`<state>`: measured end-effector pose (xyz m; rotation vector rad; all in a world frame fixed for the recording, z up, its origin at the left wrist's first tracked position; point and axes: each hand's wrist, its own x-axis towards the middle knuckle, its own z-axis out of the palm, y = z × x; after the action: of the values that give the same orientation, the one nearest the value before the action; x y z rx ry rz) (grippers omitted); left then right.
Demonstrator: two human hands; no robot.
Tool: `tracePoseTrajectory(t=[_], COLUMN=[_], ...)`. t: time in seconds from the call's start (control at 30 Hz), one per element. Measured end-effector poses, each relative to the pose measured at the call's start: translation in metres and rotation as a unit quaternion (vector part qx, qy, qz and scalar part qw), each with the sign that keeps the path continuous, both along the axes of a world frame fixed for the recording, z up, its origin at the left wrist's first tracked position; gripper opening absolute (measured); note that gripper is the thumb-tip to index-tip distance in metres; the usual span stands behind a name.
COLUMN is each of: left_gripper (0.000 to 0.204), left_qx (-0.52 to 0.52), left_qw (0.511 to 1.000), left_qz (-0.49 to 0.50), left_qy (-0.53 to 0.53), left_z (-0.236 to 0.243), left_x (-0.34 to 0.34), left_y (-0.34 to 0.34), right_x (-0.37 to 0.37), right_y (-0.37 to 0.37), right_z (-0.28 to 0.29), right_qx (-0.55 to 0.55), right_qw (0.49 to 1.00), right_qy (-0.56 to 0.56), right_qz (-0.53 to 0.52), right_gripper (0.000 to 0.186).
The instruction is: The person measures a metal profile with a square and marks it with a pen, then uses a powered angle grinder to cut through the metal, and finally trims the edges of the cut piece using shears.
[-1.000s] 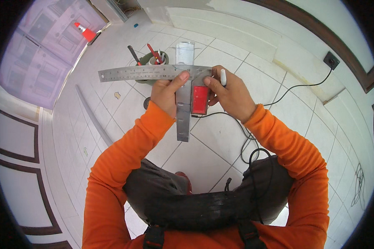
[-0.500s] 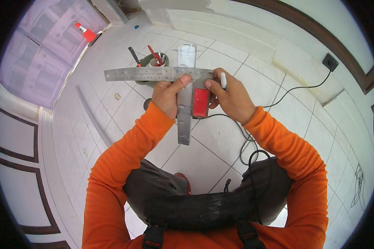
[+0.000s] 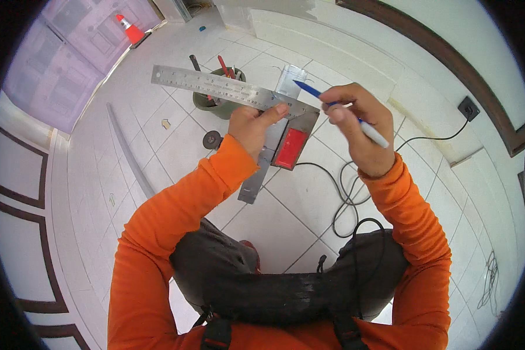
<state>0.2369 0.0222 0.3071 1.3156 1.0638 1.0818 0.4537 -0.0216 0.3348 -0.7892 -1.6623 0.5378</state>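
My left hand (image 3: 252, 129) is closed around a try square (image 3: 207, 83) and a grey metal strip (image 3: 254, 184), its thumb pressing on the steel blade. The graduated blade lies across the strip, and its red-faced stock (image 3: 291, 149) runs down along the strip's right side. Past the blade, the strip's shiny far end shows. In my right hand (image 3: 367, 128) is a blue and white marker pen (image 3: 374, 134), pinched between thumb and fingers. The pen's blue pointed end is by the strip's far part, just beyond the blade; whether it touches cannot be made out.
A green bucket of tools (image 3: 216, 105) stands beyond the blade, with a dark round disc (image 3: 212, 140) nearby. A black cable (image 3: 356, 204) curls over the tiles to a wall socket (image 3: 468, 108). On the left lies a long grey strip (image 3: 125, 151); an orange cone (image 3: 131, 30) stands farther off.
My right hand has come off the try square and moved right, turning the marker pen's blue end toward the strip. The square and strip have tilted clockwise in my left hand.
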Motion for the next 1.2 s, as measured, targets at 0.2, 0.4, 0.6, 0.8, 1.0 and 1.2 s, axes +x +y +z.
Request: tracePoseTrajectory(t=[0.2, 0.4, 0.6, 0.8, 1.0, 1.2], left_gripper=[0.028, 0.027, 0.028, 0.029, 0.027, 0.028], left_qx=[0.028, 0.040, 0.026, 0.025, 0.026, 0.048], left_qw=[0.998, 0.996, 0.999, 0.992, 0.987, 0.996], left_qz=[-0.027, -0.040, -0.007, -0.001, -0.019, 0.013], left_qy=[0.056, 0.066, 0.047, 0.123, 0.158, 0.076], left_z=[-0.009, -0.003, -0.002, -0.005, -0.011, 0.010], left_x=[-0.008, -0.006, -0.007, -0.007, -0.010, -0.010], left_y=[0.005, 0.003, 0.006, 0.006, 0.011, 0.006], right_x=[-0.009, -0.009, -0.006, -0.006, -0.008, 0.004], right_y=[0.004, 0.004, 0.008, 0.011, 0.011, 0.006], right_z=[-0.003, -0.003, -0.012, -0.010, -0.009, -0.006], right_qx=[0.005, -0.001, -0.001, 0.008, 0.015, -0.001], right_qw=[1.000, 0.999, 0.998, 1.000, 0.997, 0.995], right_qy=[-0.020, -0.053, 0.062, 0.005, -0.067, -0.096], right_qz=[0.015, -0.002, 0.011, 0.012, 0.024, -0.011], right_gripper=[0.021, 0.022, 0.019, 0.021, 0.022, 0.013])
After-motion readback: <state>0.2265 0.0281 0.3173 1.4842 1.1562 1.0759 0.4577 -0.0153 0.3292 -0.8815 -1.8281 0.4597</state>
